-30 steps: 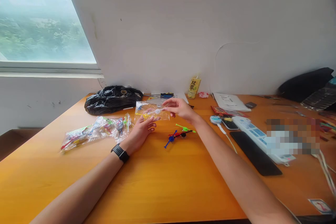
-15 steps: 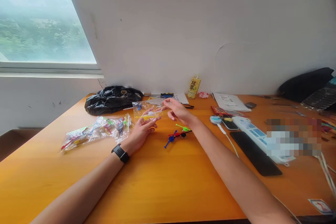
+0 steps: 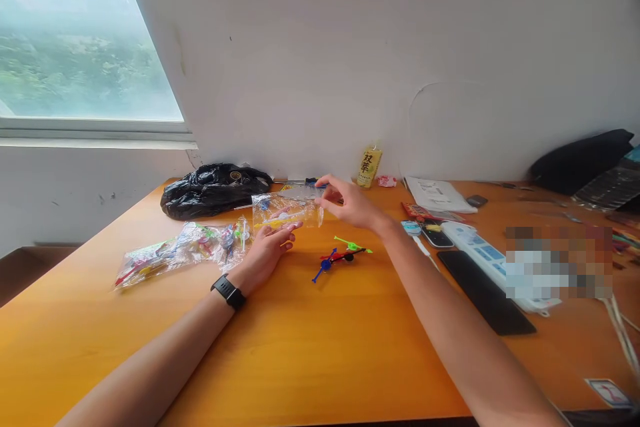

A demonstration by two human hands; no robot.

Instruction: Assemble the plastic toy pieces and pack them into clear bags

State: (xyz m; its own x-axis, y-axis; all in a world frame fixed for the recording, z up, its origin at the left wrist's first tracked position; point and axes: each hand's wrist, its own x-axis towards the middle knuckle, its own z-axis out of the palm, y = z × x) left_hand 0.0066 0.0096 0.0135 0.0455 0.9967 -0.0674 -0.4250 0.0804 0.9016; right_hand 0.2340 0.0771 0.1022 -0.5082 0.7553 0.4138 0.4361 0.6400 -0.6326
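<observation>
A small clear plastic bag (image 3: 306,212) with yellow and white plastic pieces inside is held over the table between my hands. My left hand (image 3: 267,255), a black watch (image 3: 229,291) on its wrist, grips the bag from the near left side. At the bag's upper right edge, the fingers of my right hand (image 3: 353,203) are pinched on the plastic. Below them on the table lie a green arrow-shaped piece (image 3: 353,246), a blue one (image 3: 326,265), and red and black ones (image 3: 343,257) overlapping. Left of my left hand rests a larger clear bag (image 3: 175,253) of colourful plastic parts.
A black plastic bag (image 3: 215,190) sits at the back left. By the wall stand a yellow drink bottle (image 3: 369,167) and some papers (image 3: 436,195). To the right are a white power strip (image 3: 480,253), a black flat slab (image 3: 485,293) and a white cable (image 3: 427,253).
My right hand has moved a little right, and the bag's right side is now stretched out toward it. My left hand has barely shifted.
</observation>
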